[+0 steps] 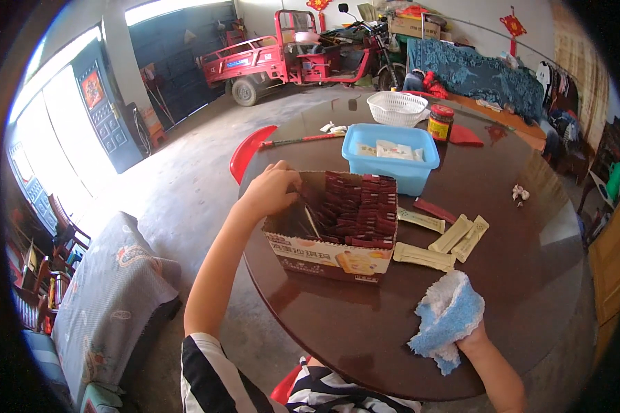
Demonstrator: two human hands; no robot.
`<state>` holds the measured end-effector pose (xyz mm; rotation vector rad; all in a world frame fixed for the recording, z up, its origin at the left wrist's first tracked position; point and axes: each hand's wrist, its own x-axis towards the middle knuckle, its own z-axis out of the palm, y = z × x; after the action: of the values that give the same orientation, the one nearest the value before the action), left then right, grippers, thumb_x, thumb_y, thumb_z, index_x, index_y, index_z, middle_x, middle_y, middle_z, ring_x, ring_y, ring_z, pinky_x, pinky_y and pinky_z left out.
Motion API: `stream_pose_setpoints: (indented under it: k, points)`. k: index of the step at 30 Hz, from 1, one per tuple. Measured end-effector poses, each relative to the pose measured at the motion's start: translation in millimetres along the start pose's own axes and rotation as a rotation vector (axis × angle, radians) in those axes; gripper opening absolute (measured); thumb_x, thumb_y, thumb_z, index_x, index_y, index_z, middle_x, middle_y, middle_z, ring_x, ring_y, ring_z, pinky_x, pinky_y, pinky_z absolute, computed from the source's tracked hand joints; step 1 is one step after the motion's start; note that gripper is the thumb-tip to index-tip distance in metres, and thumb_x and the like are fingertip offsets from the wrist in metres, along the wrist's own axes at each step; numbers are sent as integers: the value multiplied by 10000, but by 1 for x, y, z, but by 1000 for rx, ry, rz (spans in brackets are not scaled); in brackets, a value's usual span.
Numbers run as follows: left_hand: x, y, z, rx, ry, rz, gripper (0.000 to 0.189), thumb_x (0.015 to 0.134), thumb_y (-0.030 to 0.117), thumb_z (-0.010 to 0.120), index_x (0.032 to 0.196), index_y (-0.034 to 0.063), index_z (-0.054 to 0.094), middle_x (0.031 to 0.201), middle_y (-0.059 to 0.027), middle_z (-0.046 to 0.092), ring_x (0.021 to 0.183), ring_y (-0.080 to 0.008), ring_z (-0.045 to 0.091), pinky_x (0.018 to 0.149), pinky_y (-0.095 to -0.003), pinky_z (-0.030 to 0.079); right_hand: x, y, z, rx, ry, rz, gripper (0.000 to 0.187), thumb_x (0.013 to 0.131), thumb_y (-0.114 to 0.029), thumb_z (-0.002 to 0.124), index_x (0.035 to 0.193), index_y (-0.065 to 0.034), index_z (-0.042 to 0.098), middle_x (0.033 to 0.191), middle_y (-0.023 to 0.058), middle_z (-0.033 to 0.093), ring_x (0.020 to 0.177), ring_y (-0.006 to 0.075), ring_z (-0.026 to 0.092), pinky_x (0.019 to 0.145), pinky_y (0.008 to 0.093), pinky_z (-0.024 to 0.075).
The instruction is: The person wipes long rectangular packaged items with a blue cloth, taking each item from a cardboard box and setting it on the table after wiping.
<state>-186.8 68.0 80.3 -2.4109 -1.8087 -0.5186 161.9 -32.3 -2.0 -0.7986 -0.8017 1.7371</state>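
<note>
An open cardboard box [330, 263], bearing printed writing and a picture of food, stands on the round table. Dark red sachets [361, 211] fill its right side in rows, while the left side is more open. My left hand [274, 188] is curled over the box's left rim near the back corner; its fingertips are partly hidden, so its grip is unclear. At the front right of the table, my right hand [473, 335] holds a crumpled blue and white fluffy cloth [449, 315], which covers most of the fingers.
Several pale stick packets [452, 232] and a dark red one [435, 210] lie right of the box. Behind stand a blue plastic tub [387, 170] with packets, a white basket [397, 108] and a red-lidded jar [440, 124]. Garlic [520, 193] lies on the round table [522, 289]. A red stool [248, 152] sits left.
</note>
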Motion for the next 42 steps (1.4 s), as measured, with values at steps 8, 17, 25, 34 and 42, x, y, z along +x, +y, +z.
stream_pose_setpoints:
  k: [8,17,25,34,42]
  points:
    - [-12,11,-24,-235,102,61,157,602,119,572,726,39,519,821,-93,506,858,-240,438,739,-306,355,3,3,-6,-45,-34,-20,289,713,-141,523,975,-38,458,879,42,514,778,119,495,701,257,409]
    - [-31,91,-59,-295,603,51,103,676,17,505,763,26,451,695,-55,502,606,-141,490,505,-235,387,4,-2,-3,-780,-53,-188,306,722,-141,514,997,-28,441,905,50,505,813,147,491,729,279,406]
    - [-53,167,-51,-639,606,541,217,610,-72,535,766,0,403,686,-87,489,530,-175,485,415,-242,372,9,9,-21,-67,-150,-61,451,709,-125,535,1108,-16,352,1037,92,455,915,181,464,813,311,362]
    - [-41,184,29,-818,-93,356,139,712,11,487,794,0,374,705,-130,478,576,-266,501,507,-283,398,23,27,-47,-951,-436,-211,353,688,-140,559,1003,-35,437,933,61,497,843,132,471,763,269,384]
    - [-36,185,66,-1021,-20,249,76,763,5,413,824,8,368,648,-25,399,554,-65,363,496,-188,323,17,33,-47,-575,-397,-83,290,678,-114,558,940,-37,458,877,51,498,785,111,466,721,247,390]
